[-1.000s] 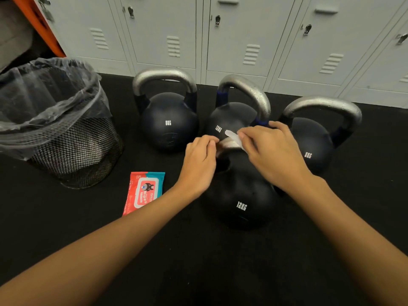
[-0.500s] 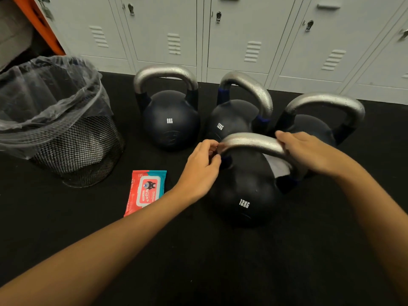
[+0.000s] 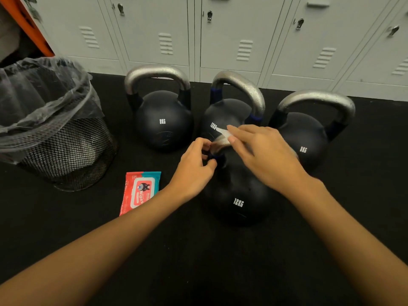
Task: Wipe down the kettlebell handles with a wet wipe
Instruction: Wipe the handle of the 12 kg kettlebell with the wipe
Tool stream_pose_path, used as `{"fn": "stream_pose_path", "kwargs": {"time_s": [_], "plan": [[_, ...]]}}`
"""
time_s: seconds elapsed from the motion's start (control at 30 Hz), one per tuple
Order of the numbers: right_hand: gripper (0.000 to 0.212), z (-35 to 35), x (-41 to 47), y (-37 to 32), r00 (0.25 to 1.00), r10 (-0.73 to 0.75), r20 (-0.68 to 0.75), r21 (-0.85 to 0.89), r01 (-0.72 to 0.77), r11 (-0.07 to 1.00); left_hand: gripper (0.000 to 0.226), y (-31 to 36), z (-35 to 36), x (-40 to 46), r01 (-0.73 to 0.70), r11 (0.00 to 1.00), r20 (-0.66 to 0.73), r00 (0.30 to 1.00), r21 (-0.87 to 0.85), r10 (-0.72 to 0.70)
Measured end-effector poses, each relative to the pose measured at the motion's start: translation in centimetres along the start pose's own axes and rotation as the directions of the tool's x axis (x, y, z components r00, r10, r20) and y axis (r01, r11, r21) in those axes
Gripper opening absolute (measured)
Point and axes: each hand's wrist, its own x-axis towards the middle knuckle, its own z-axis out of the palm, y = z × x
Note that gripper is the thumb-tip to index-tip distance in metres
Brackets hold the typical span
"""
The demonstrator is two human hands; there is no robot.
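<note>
Several dark kettlebells with silver handles stand on the black floor. The nearest, a 12KG kettlebell (image 3: 237, 195), has most of its handle hidden under my hands. My right hand (image 3: 262, 155) presses a white wet wipe (image 3: 224, 134) onto the left part of that handle. My left hand (image 3: 194, 171) pinches the handle's left base where it meets the ball. Behind stand an 8KG kettlebell (image 3: 162, 120), another 12KG kettlebell (image 3: 227, 115) and a second 8KG kettlebell (image 3: 305, 140) at the right.
A red and teal wipes pack (image 3: 140, 191) lies flat left of the near kettlebell. A black mesh bin (image 3: 66, 151) with a clear liner stands at the left. Grey lockers (image 3: 242, 36) line the back wall.
My right hand has slid the wipe back from the handle's right end to its left end. My left hand has stayed at the left base.
</note>
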Motion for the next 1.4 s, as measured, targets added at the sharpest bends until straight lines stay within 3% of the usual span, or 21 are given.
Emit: {"fn": "stream_pose_path", "kwargs": {"time_s": [0.07,0.17,0.27,0.37,0.47,0.63,0.73,0.83,0.9,0.97,1.03,1.1,1.23,1.4], "plan": [[0.039,0.4,-2.4,1.5,0.993,-0.006,-0.117,0.088,0.016,0.996,0.036,-0.1,0.1,0.0,0.005,1.0,0.001,1.0,0.005,-0.005],[0.036,0.6,-5.9,3.5,0.955,0.112,-0.274,0.286,-0.03,0.958,0.036,-0.2,0.1,0.0,0.001,1.0,0.0,1.0,0.015,-0.001],[0.037,0.5,-8.1,4.9,0.905,0.27,-0.329,0.465,-0.094,0.88,0.036,-0.3,0.3,0.1,-0.002,1.0,-0.018,1.0,0.023,0.002],[0.034,0.5,-7.9,5.0,0.87,0.329,-0.367,0.531,-0.095,0.842,0.034,-0.4,0.4,0.2,-0.011,0.999,-0.033,0.999,0.03,0.012],[0.026,0.5,-5.3,3.9,0.887,0.241,-0.393,0.455,-0.04,0.89,0.033,-0.3,0.3,0.2,-0.015,0.999,-0.029,0.999,0.03,0.016],[0.031,1.2,-1.4,2.4,0.957,0.047,-0.287,0.223,0.019,0.975,0.032,-0.6,-0.1,0.3,-0.022,0.999,0.001,1.0,0.026,0.022],[0.032,1.9,-2.2,2.8,0.931,-0.133,-0.339,0.001,0.141,0.99,0.033,-0.7,-0.3,0.4,-0.034,0.999,0.022,0.999,0.031,0.033],[0.032,2.4,-4.4,4.2,0.901,-0.19,-0.39,-0.008,0.203,0.979,0.032,-0.7,-0.3,0.4,-0.043,0.999,0.031,0.999,0.031,0.042],[0.033,2.7,-6.4,5.2,0.9,-0.111,-0.421,0.122,0.177,0.977,0.032,-0.7,-0.3,0.4,-0.047,0.999,0.032,0.998,0.024,0.046],[0.034,2.7,-8.3,5.7,0.912,0.069,-0.405,0.351,0.085,0.932,0.032,-0.7,-0.3,0.4,-0.047,0.999,0.03,0.998,0.025,0.047],[0.035,2.6,-9.3,5.1,0.903,0.299,-0.309,0.645,-0.032,0.763,0.031,-0.8,-0.3,0.5,-0.049,0.998,0.019,0.999,0.03,0.048],[0.036,2.6,-9.4,4.3,0.853,0.473,-0.223,0.832,-0.086,0.547,0.03,-0.7,-0.2,0.5,-0.05,0.998,0.014,0.999,0.031,0.05],[0.039,4.1,-9.4,4.0,0.742,0.646,-0.18,0.916,-0.113,0.385,0.031,-0.7,0.0,0.5,-0.048,0.998,0.019,0.999,0.038,0.047],[0.037,5.6,-9.5,4.7,0.699,0.698,-0.153,0.914,-0.169,0.37,0.032,-0.8,0.0,0.4,-0.06,0.998,0.012,0.998,0.026,0.059]]}}
